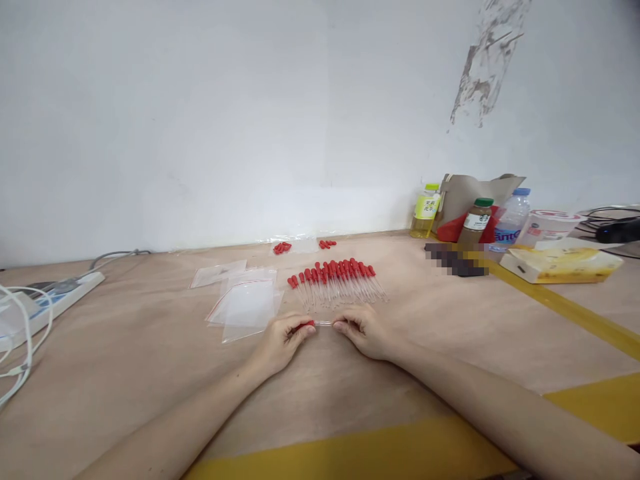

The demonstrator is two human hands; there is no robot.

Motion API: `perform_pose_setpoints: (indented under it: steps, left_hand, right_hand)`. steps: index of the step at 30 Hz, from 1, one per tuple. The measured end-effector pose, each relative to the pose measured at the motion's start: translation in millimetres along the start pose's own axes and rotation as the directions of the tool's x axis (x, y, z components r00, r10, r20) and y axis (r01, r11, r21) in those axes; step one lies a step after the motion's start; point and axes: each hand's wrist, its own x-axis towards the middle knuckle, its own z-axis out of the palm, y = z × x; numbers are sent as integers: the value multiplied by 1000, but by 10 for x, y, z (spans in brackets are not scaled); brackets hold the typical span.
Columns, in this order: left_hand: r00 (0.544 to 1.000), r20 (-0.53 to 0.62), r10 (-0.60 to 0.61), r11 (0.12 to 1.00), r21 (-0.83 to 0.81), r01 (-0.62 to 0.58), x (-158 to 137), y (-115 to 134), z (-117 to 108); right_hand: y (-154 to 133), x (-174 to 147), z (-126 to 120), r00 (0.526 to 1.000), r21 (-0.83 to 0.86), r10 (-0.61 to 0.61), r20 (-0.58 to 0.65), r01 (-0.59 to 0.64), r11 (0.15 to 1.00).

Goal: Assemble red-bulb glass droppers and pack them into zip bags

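Low over the table, my left hand (pixel 284 339) pinches the red rubber bulb (pixel 309 324) of a dropper. Its clear glass tube (pixel 324 323) runs level across to my right hand (pixel 364 329), whose fingers are closed on the far end. Just beyond my hands lies a row of droppers (pixel 340 281), red bulbs pointing away and clear tubes toward me. To the left are several clear zip bags (pixel 245 303), overlapping one another. Farther back near the wall, two small groups of loose red bulbs (pixel 282 248) lie on or beside clear plastic.
A white power strip (pixel 65 300) with cables (pixel 25 360) is at the left. At the back right stand several bottles (pixel 425 212), a paper bag (pixel 460 193), a plastic tub (pixel 547 229) and a yellow tissue pack (pixel 563 265). Yellow tape (pixel 575 310) crosses the table.
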Motion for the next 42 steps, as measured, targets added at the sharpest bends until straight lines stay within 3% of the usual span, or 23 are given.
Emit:
perform_pose_setpoints:
  steps: [7, 15, 26, 31, 34, 38, 42]
  left_hand:
    - [976, 182, 118, 992, 13, -122, -38, 91, -37]
    - [979, 169, 112, 982, 133, -136, -39, 104, -24]
    - [949, 234, 213, 955, 153, -252, -31, 119, -33]
    - [946, 255, 201, 947, 196, -254, -15, 91, -27]
    - [957, 223, 186, 943, 232, -237, 22, 65, -16]
    - [982, 89, 167, 946, 265, -185, 79, 36, -84]
    - [998, -50, 33, 872, 489, -5, 84, -131, -311]
  right_hand:
    - [37, 2, -62, 997, -42, 4, 80, -1, 999]
    - [-83, -15, -65, 997, -305, -47, 57, 63, 950]
    - [-144, 32, -8, 985, -131, 55, 166, -34, 991]
    - [-130, 64, 23, 977, -103, 83, 196, -64, 993]
    - [-174, 95, -36, 977, -199, 74, 201, -34, 979]
    - [-198, 102, -159, 988, -274, 15, 153, 27, 961]
    - [-27, 90, -270, 999, -208, 54, -8, -55, 977]
